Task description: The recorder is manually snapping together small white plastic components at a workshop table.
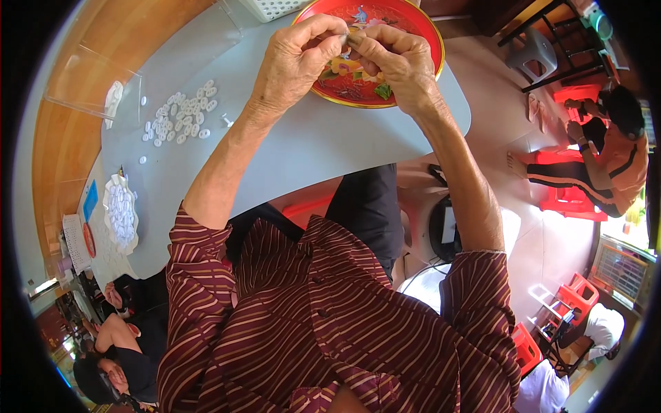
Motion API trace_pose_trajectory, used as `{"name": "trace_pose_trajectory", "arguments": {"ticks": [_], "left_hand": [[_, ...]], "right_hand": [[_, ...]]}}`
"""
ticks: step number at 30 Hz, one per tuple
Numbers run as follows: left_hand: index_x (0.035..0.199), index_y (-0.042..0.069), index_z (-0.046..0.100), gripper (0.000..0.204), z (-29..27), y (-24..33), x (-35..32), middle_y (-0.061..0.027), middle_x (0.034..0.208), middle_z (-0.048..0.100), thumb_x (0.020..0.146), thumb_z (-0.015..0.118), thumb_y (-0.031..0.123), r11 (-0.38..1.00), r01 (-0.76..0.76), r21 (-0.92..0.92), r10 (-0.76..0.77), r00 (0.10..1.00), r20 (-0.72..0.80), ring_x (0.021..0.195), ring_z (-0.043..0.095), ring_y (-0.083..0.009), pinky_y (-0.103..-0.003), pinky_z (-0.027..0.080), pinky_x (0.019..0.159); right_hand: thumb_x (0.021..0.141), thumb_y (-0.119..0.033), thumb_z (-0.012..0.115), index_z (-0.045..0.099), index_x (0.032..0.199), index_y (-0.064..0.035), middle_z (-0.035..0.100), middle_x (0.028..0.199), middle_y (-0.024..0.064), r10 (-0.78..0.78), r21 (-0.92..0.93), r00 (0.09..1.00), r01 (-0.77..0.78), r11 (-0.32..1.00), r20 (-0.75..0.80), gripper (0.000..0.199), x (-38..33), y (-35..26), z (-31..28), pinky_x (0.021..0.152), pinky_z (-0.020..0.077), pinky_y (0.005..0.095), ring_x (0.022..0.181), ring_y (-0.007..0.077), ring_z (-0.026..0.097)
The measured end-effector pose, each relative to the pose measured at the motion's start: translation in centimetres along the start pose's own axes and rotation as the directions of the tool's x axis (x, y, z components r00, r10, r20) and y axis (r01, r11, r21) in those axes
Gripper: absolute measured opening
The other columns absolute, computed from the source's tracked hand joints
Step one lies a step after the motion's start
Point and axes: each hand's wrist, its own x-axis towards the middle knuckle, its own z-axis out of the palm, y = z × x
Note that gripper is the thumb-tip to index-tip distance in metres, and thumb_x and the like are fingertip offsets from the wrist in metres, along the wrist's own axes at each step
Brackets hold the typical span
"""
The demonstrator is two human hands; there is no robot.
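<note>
My left hand (292, 65) and my right hand (401, 65) meet fingertip to fingertip above a round red tray (337, 88) with a yellow rim and painted flowers. Both hands are pinched closed. Whatever sits between the fingertips is too small and too covered to name. Tiny thin dark bits lie scattered on the tray's floor. To the left of my left forearm, a loose group of small white oval pieces (180, 118) with holes is spread over the grey table (275, 165). Between them and my forearm is a small white T-shaped piece (226, 120).
A white bag (120, 213) filled with small pale pieces lies at the table's left. A white perforated basket (272, 8) stands beyond the tray. People sit at lower left and at right, near red plastic stools (575, 199). A grey stool (533, 56) stands far right.
</note>
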Motion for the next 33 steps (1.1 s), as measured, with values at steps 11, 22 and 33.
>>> {"name": "trace_pose_trajectory", "arguments": {"ticks": [11, 22, 33], "left_hand": [[0.092, 0.001, 0.057, 0.008, -0.2, 1.2, -0.1, -0.0005, 0.068, 0.056, 0.089, 0.054, 0.008, 0.985, 0.085, 0.151, -0.095, 0.994, 0.06, 0.064, 0.054, -0.0085, -0.025, 0.046, 0.059], [0.095, 0.002, 0.057, 0.012, 0.0, 0.5, -0.5, -0.0015, 0.067, 0.058, 0.092, 0.052, 0.012, 0.993, 0.022, 0.115, -0.029, 0.998, 0.057, 0.062, 0.055, -0.0094, -0.025, 0.046, 0.058], [0.097, 0.002, 0.058, 0.011, 0.3, 0.8, -0.7, -0.0069, 0.066, 0.061, 0.09, 0.052, 0.009, 0.987, -0.01, 0.163, 0.009, 1.0, 0.002, 0.058, 0.057, -0.0126, -0.028, 0.048, 0.054]], "right_hand": [[0.086, -0.017, 0.065, 0.065, 0.084, -0.0015, 0.056, 0.069, -0.0021, -0.041, 0.003, 0.999, 0.041, 0.999, -0.003, 0.015, 0.2, 0.5, -0.2, 0.052, 0.0377, 0.02, 0.059, 0.0041, 0.045], [0.083, -0.012, 0.068, 0.065, 0.081, -0.0001, 0.06, 0.072, 0.0008, 0.021, 0.108, 0.998, -0.026, 0.994, 0.051, 0.013, 0.4, 0.5, -0.5, 0.053, 0.0421, 0.021, 0.058, 0.0058, 0.048], [0.085, -0.022, 0.067, 0.068, 0.089, 0.0002, 0.058, 0.066, 0.0003, 0.092, 0.013, 0.995, -0.092, 0.996, 0.03, 0.023, 0.2, -0.7, 0.1, 0.05, 0.0401, 0.0201, 0.056, 0.0052, 0.048]]}}
